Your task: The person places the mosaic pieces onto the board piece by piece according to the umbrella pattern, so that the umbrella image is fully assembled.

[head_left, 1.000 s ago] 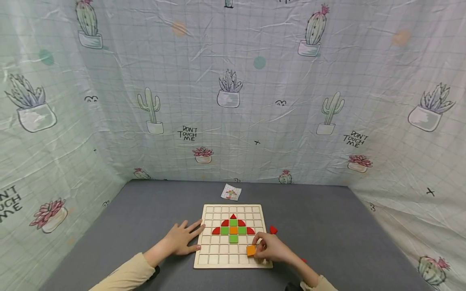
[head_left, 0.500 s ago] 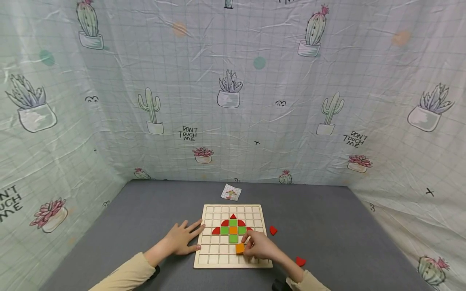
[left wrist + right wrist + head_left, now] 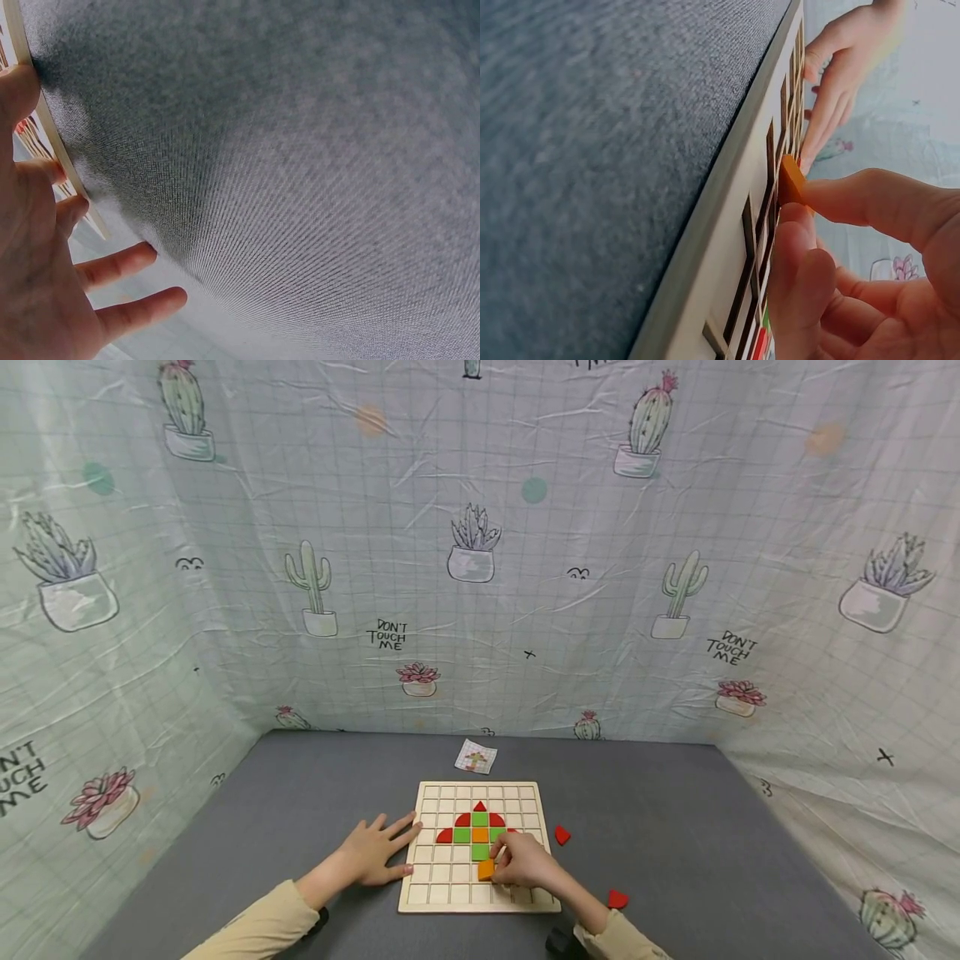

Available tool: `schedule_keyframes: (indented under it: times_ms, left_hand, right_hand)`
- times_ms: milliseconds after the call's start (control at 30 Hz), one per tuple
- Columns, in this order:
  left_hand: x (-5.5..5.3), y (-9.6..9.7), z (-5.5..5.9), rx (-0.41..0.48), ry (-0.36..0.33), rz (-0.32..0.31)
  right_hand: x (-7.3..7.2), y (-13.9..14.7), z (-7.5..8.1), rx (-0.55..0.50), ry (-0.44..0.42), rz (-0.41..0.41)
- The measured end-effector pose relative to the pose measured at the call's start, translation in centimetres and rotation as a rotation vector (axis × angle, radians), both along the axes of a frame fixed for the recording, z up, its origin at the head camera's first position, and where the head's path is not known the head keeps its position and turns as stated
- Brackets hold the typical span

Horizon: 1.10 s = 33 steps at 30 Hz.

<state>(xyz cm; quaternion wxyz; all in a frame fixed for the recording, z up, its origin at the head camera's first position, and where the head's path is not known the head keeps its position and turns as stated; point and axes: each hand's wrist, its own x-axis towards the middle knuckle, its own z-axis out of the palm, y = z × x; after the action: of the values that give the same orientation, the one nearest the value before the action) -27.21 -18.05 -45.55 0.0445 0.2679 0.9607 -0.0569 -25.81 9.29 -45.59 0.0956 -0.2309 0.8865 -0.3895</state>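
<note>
A pale wooden grid board (image 3: 435, 893) lies on the grey table. Red, green and orange tiles fill a tree-like pattern in its middle, with an orange square (image 3: 480, 835) at the centre and a green square (image 3: 480, 852) below. My right hand (image 3: 525, 862) pinches another orange square tile (image 3: 486, 870) between thumb and fingers, just below that green square. The right wrist view has the held orange tile (image 3: 790, 180) tilted, one edge at the grid. My left hand (image 3: 371, 852) rests with fingers spread, fingertips and thumb on the board's left edge.
Two red tiles lie right of the board, one red piece (image 3: 562, 835) near its edge and another red piece (image 3: 618, 899) closer to the right forearm. Behind the board lies a small pattern card (image 3: 476, 757). A cactus-print curtain (image 3: 480, 610) surrounds the table.
My right hand has moved left across the board with the orange tile, from the right columns to just under the green square. The left hand has stayed in place.
</note>
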Motion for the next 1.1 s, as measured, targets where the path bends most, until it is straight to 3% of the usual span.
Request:
schedule_keyframes:
  times_ms: [233,1100]
  left_hand:
    - [-0.1,-0.01,-0.02,0.001,-0.005,-0.003]
    - [0.07,0.07,0.06,-0.002,0.001,0.004]
  right_hand:
    - [-0.16,-0.46,-0.14,0.021,0.054,0.002]
    - [-0.28,-0.82,-0.2,0.025,-0.002,-0.019]
